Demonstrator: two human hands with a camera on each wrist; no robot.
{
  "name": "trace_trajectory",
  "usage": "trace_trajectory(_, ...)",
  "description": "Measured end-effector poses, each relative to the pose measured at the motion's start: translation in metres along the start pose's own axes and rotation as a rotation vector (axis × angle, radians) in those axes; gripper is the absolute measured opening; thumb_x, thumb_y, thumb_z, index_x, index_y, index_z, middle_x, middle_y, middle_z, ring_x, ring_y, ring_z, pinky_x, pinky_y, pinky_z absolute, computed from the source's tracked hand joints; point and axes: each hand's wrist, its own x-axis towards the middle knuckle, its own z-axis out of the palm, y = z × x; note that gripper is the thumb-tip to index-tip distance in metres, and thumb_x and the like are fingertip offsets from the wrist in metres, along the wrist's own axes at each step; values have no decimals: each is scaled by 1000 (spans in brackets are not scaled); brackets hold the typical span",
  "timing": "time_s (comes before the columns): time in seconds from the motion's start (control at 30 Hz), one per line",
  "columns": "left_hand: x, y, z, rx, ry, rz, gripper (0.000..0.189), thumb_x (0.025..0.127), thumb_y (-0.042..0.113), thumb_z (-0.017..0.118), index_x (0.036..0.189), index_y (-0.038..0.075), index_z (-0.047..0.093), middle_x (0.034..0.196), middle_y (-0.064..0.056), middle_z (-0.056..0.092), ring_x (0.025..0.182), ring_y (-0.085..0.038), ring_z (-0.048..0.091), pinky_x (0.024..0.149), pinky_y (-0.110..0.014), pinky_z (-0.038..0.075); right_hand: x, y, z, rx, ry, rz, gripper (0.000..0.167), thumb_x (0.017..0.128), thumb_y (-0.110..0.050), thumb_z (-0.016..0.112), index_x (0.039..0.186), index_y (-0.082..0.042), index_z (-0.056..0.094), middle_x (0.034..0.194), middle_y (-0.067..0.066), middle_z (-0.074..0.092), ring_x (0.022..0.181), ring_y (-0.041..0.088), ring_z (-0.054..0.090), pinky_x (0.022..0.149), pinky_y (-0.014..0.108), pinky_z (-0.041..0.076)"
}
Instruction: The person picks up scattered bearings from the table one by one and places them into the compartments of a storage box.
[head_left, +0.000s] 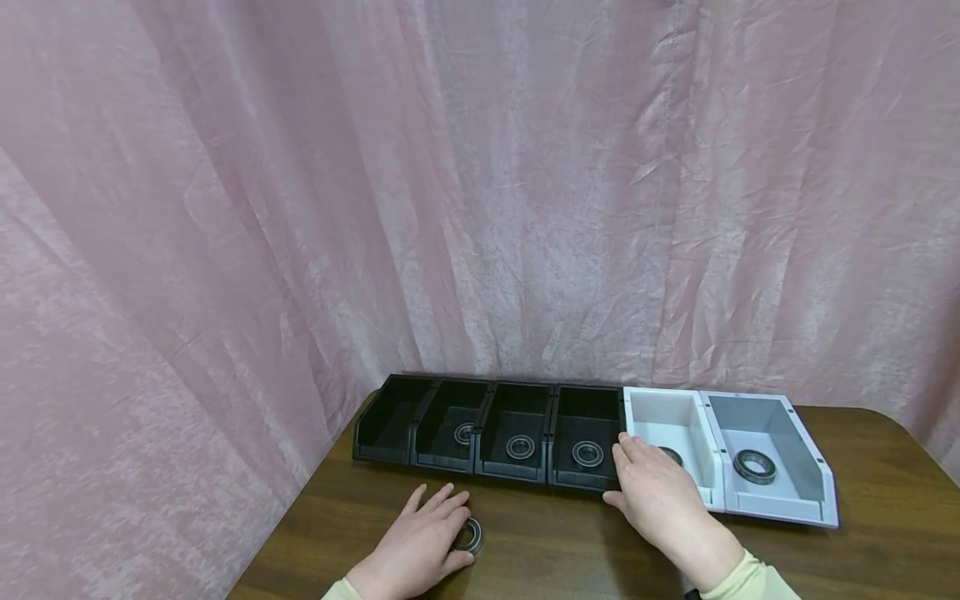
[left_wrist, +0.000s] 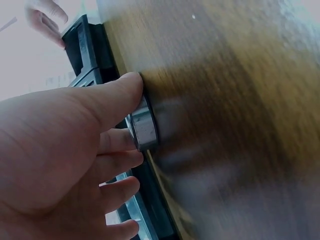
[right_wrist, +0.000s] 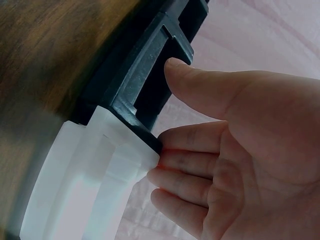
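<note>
On the wooden table my left hand (head_left: 420,546) pinches a ball bearing (head_left: 477,537) between thumb and index finger. The left wrist view shows this bearing's shiny outer rim (left_wrist: 144,125), with the other fingers spread beyond it. My right hand (head_left: 660,492) reaches over the border between the rightmost black bin (head_left: 562,417) and the white bin (head_left: 712,458). Its fingers are nearly straight and hold nothing, fingertips right at the bins' edge in the right wrist view. That hand partly covers a bearing (head_left: 674,453) in the white bin.
Several black bins stand in a row with the white bin and a grey bin (head_left: 813,500) at the right end. Bearings lie in three black bins, and a larger bearing (head_left: 741,468) in the grey one. A pink curtain (head_left: 540,208) hangs behind the table (head_left: 540,550).
</note>
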Motion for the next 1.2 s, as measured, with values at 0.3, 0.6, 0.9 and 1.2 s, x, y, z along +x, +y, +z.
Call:
trace_trajectory(0.3, 2, -1, 2, 13, 3, -2, 54, 98, 50, 82, 136, 13, 73, 157, -9, 63, 152, -34, 52, 121, -71, 39, 0, 1, 0, -9, 9, -2, 64, 92, -29, 91, 132, 16, 69, 144, 33, 64, 136, 48, 63, 114, 57, 52)
trace_trajectory(0.6, 2, 2, 0, 11, 15, -1, 53, 98, 48, 82, 135, 11, 73, 156, -11, 63, 153, -34, 51, 121, -72, 38, 0, 1, 0, -11, 9, 2, 64, 91, -29, 91, 132, 15, 69, 144, 33, 65, 136, 48, 63, 114, 57, 51)
trace_trajectory(0.9, 0, 0, 1, -7, 24, 0, 54, 97, 48, 83, 134, 10, 73, 155, -12, 64, 151, -37, 52, 120, -71, 40, 0, 2, 1, -12, 14, 0, 66, 91, -31, 91, 132, 16, 69, 143, 33, 65, 134, 48, 64, 113, 58, 52)
trace_trajectory(1.2, 0, 0, 2, 23, 22, 14, 54, 99, 50, 80, 135, 10, 73, 156, -12, 63, 152, -34, 52, 120, -71, 40, -1, 0, 1, 4, 6, 5, 65, 91, -30, 91, 132, 16, 69, 144, 33, 65, 136, 48, 63, 114, 57, 51)
